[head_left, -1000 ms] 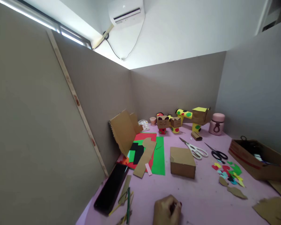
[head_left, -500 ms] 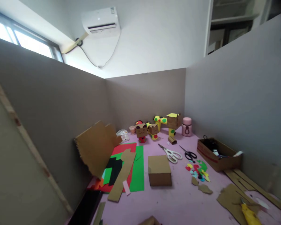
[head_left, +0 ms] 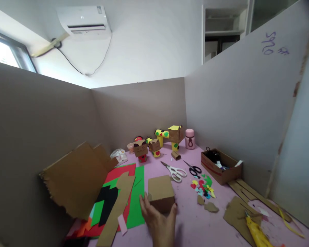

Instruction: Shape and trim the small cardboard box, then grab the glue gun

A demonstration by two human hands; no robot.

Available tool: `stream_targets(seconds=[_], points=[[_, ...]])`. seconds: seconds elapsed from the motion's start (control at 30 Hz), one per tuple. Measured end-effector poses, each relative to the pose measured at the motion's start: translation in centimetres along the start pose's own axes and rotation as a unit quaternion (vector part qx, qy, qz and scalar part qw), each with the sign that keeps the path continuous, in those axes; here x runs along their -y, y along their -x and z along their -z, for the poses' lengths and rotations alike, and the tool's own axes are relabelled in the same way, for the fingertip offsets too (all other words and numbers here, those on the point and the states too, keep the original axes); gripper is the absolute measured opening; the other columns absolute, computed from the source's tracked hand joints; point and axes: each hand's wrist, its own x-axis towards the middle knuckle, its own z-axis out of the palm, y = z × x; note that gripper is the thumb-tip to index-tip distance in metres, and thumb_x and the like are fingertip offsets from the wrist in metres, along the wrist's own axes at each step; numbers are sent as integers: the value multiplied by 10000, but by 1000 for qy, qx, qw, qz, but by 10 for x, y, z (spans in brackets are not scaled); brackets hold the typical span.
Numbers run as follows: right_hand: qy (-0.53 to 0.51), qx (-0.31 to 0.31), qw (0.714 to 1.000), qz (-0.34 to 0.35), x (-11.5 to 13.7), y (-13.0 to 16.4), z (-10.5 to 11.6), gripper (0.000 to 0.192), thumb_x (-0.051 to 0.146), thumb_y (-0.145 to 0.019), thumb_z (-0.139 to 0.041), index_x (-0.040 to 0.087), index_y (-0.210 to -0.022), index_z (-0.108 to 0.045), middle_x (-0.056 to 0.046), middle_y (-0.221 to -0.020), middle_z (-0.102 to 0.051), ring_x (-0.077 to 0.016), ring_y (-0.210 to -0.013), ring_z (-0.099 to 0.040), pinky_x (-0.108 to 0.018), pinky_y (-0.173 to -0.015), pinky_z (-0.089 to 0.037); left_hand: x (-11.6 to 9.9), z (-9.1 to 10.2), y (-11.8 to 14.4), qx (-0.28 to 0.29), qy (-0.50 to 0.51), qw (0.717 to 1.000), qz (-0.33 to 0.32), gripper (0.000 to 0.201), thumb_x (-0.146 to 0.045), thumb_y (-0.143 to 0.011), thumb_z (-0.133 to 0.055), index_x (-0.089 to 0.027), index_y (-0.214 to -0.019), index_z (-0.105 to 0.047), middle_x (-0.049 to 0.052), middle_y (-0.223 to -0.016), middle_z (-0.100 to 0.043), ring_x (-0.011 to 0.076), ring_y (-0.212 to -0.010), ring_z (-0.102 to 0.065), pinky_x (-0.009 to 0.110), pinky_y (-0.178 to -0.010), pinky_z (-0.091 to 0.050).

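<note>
My left hand (head_left: 158, 219) reaches up from the bottom edge to a small closed cardboard box (head_left: 161, 192) on the pink table (head_left: 190, 223). The fingers are spread: the thumb touches the box's near right corner, and a finger lies just off its near left side. I cannot tell whether the hand grips the box. My right hand is out of view. Sheets of green, red and black paper (head_left: 137, 195) with a long cardboard strip (head_left: 117, 209) on them lie left of the box.
White scissors (head_left: 176, 171), black scissors (head_left: 194, 169), coloured paper cut-outs (head_left: 203, 185), an open box of tools (head_left: 220, 166), a yellow glue gun (head_left: 256, 233) on cardboard scraps, cardboard figures (head_left: 154, 144), a pink jar (head_left: 190, 139) and a torn cardboard sheet (head_left: 74, 178). Grey partitions enclose three sides.
The view has swung right and down. My hand has moved from the near table edge forward to the cardboard box and spread its fingers around it.
</note>
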Motion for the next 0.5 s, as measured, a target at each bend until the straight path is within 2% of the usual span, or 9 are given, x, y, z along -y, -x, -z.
stream_targets(seconds=[0.1, 0.2, 0.27, 0.33, 0.37, 0.43, 0.5], points=[[-25, -1, 999, 23, -7, -30, -22, 374, 346, -923, -365, 352, -1147, -664, 80, -1175, -669, -239, -1186, -555, -359, -908, -454, 3, -22, 4, -27, -11, 1000, -2, 1135, -429, -599, -742, -38, -1405, -47, 348, -1448, -136, 465, -1382, -127, 602, -1062, -293], [-60, -13, 998, 33, -17, -37, -36, 424, 296, -916, -320, 309, -1128, -687, 70, -1155, -685, -265, -1183, -525, -387, -891, -410, 8, -32, 7, -25, 0, 1000, 9, 1061, -407, -642, -716, -7, -1391, -79, 369, -1428, -165, 464, -1369, -161, 602, -1056, -302], [-72, -28, 997, 12, -22, -38, -45, 480, 237, -911, -265, 291, -1112, -698, 80, -1114, -697, -263, -1175, -505, -380, -847, -405, 9, -31, 6, -15, 14, 1000, 15, 950, -397, -726, -642, 36, -1381, -106, 370, -1394, -222, 447, -1357, -198, 582, -1067, -301], [-78, -47, 996, -16, -23, -41, -52, 406, 248, -867, -369, 315, -1044, -728, 95, -1096, -705, -260, -1150, -529, -343, -794, -437, 9, -27, 4, -9, 33, 999, 25, 911, -392, -762, -602, 34, -1391, -99, 352, -1386, -240, 428, -1362, -201, 568, -1083, -286], [-80, -54, 995, -26, -23, -44, -55, 407, 269, -841, -376, 271, -1056, -722, 67, -1140, -682, -250, -1132, -535, -319, -759, -426, 8, -24, 2, -9, 40, 999, 29, 919, -392, -761, -601, 9, -1403, -81, 336, -1397, -232, 418, -1368, -201, 563, -1086, -285], [-80, -68, 994, -42, -21, -46, -54, 571, 322, -817, -226, 112, -1129, -656, -31, -1238, -589, -219, -1086, -545, -283, -697, -390, 8, -16, -3, -2, 75, 996, 46, 961, -382, -738, -616, -73, -1431, -26, 288, -1437, -212, 393, -1380, -214, 548, -1085, -300], [-79, -89, 991, -61, -22, -39, -42, 682, 336, -817, -106, 41, -1153, -622, -74, -1252, -551, -200, -1057, -566, -276, -684, -387, 9, -4, -10, 38, 158, 984, 78, 1010, -415, -704, -632, -152, -1448, -2, 232, -1461, -236, 368, -1365, -286, 507, -1063, -354]])
